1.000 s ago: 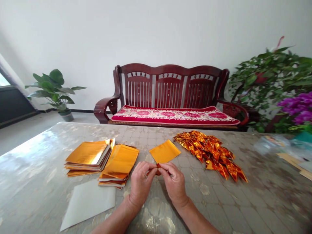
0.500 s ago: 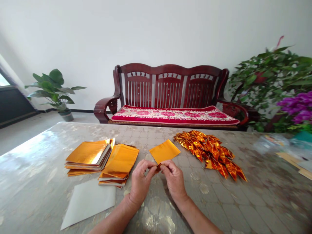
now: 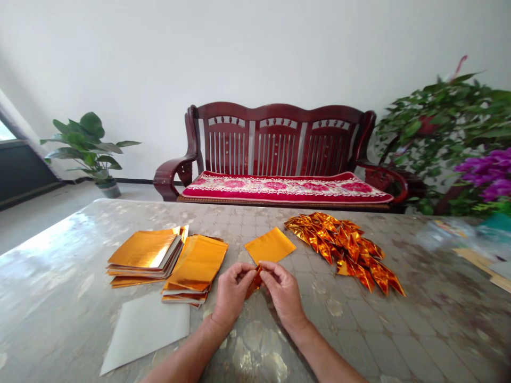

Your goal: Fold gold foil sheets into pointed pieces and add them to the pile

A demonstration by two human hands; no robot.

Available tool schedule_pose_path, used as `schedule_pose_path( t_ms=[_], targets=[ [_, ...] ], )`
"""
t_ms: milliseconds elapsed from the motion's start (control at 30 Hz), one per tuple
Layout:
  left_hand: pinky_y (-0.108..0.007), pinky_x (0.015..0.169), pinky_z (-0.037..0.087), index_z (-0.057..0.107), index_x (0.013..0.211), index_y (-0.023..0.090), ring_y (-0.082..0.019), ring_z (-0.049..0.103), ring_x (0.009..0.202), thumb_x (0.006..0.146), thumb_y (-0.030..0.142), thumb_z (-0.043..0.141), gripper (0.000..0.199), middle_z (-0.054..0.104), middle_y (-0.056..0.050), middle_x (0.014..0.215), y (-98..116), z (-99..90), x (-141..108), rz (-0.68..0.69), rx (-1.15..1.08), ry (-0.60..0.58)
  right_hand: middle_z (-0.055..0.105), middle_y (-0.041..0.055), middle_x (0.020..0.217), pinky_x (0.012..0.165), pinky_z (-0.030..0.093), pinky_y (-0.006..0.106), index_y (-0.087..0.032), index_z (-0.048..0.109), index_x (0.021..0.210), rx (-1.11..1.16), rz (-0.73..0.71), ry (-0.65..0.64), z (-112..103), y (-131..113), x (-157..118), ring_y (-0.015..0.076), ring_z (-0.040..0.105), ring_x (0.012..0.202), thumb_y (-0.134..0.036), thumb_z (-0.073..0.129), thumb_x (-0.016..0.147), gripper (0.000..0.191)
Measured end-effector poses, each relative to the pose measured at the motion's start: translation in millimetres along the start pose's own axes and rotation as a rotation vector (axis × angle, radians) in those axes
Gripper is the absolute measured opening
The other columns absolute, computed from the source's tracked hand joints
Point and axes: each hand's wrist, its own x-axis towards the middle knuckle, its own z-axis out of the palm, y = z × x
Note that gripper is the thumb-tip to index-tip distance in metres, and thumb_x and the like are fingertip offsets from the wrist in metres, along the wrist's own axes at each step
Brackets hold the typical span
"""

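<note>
Between my hands is a small folded piece of gold foil paper point(image 3: 254, 284), partly hidden by the fingers. My left hand point(image 3: 233, 290) pinches its left side between thumb and fingers. On the other side, my right hand point(image 3: 284, 290) is closed on it in the same way. Just beyond the fingertips a flat gold foil sheet point(image 3: 270, 244) lies on the table. To the right is a heap of folded gold foil pieces point(image 3: 347, 244), pointed and shiny. Left of my hands stand two stacks, a left stack of gold foil paper point(image 3: 141, 250) and a nearer stack of foil sheets point(image 3: 197, 263).
A pale sheet point(image 3: 147, 330) lies at the front left of the patterned table point(image 3: 379, 330). Clear plastic packaging point(image 3: 445, 234) and tan card strips point(image 3: 479, 264) are at the right. Behind the table stands a wooden bench point(image 3: 279, 143) with a red cushion; potted plants flank it.
More of the folded foil piece now shows below my fingers. Both hands keep their pinch and have shifted only slightly. The stacks and the heap stay put.
</note>
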Motion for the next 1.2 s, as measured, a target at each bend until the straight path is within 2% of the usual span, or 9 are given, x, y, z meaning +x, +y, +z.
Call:
schedule_pose_path(
  t_ms=[67,200,500,667,767,933,1100,1200],
  targets=[
    [-0.024,0.064,0.051,0.070,0.077,0.017,-0.015,0.065,0.067,0.080,0.030,0.064,0.014,0.071,0.000,0.071,0.6,-1.0,-0.2,0.020,0.012,0.000,0.074,0.0051,0.085,0.060,0.055,0.028,-0.017,0.073,0.103,0.028,0.013,-0.009,0.7,-0.5,-0.2,0.0184,0.066,0.069,-0.035,0.071,0.076,0.033],
    [-0.023,0.064,0.049,0.070,0.077,0.018,-0.015,0.063,0.067,0.082,0.030,0.062,0.015,0.070,0.001,0.072,-0.1,-2.8,-0.4,0.050,0.055,0.000,0.074,0.0050,0.085,0.071,0.057,0.032,-0.017,0.074,0.100,0.017,-0.007,0.032,1.1,2.4,0.7,0.0187,0.067,0.073,-0.029,0.072,0.072,0.030],
    [-0.024,0.066,0.045,0.068,0.078,0.019,-0.015,0.058,0.069,0.083,0.030,0.062,0.014,0.066,0.002,0.072,-7.6,-5.4,1.0,0.110,0.148,0.021,0.069,0.0030,0.078,0.068,0.053,0.028,-0.018,0.073,0.083,-0.083,-0.113,-0.003,-1.4,0.9,0.2,0.0168,0.063,0.071,-0.025,0.070,0.074,0.012],
    [-0.025,0.070,0.044,0.066,0.078,0.020,-0.015,0.058,0.074,0.086,0.025,0.060,0.011,0.065,0.001,0.076,-7.8,-8.9,2.1,0.208,0.193,-0.023,0.069,0.0011,0.079,0.060,0.052,0.025,-0.018,0.068,0.098,0.068,-0.004,-0.013,2.6,0.0,-0.5,0.0126,0.060,0.061,-0.024,0.072,0.069,0.030],
    [-0.026,0.072,0.045,0.065,0.078,0.020,-0.015,0.058,0.076,0.086,0.024,0.060,0.011,0.064,0.000,0.079,-4.9,-9.5,2.8,0.248,0.181,-0.029,0.067,0.0000,0.076,0.059,0.052,0.024,-0.018,0.067,0.099,0.087,-0.015,0.012,4.9,-2.1,-1.4,0.0125,0.060,0.061,-0.021,0.072,0.067,0.032],
    [-0.024,0.070,0.045,0.064,0.076,0.019,-0.015,0.058,0.075,0.085,0.024,0.059,0.012,0.061,0.000,0.078,-3.7,-7.8,3.6,0.209,0.105,-0.042,0.066,-0.0003,0.074,0.059,0.051,0.024,-0.018,0.068,0.098,-0.016,-0.142,0.077,2.8,-8.4,-6.6,0.0128,0.060,0.061,-0.018,0.070,0.070,0.029],
    [-0.024,0.068,0.046,0.064,0.077,0.018,-0.015,0.058,0.071,0.084,0.026,0.058,0.012,0.063,0.001,0.074,-3.5,-8.1,5.8,0.087,0.004,-0.101,0.072,0.0046,0.084,0.069,0.054,0.028,-0.019,0.069,0.102,-0.129,-0.251,0.028,-4.0,-13.4,-11.9,0.0166,0.066,0.072,-0.028,0.063,0.085,0.020],
    [-0.024,0.070,0.047,0.064,0.075,0.018,-0.015,0.059,0.071,0.083,0.029,0.060,0.014,0.064,0.000,0.073,-2.2,-8.7,7.1,0.069,-0.054,-0.154,0.072,0.0039,0.083,0.069,0.054,0.027,-0.020,0.070,0.097,-0.161,-0.270,0.022,-5.1,-13.7,-10.7,0.0166,0.066,0.072,-0.031,0.062,0.088,0.017]
  ],
)
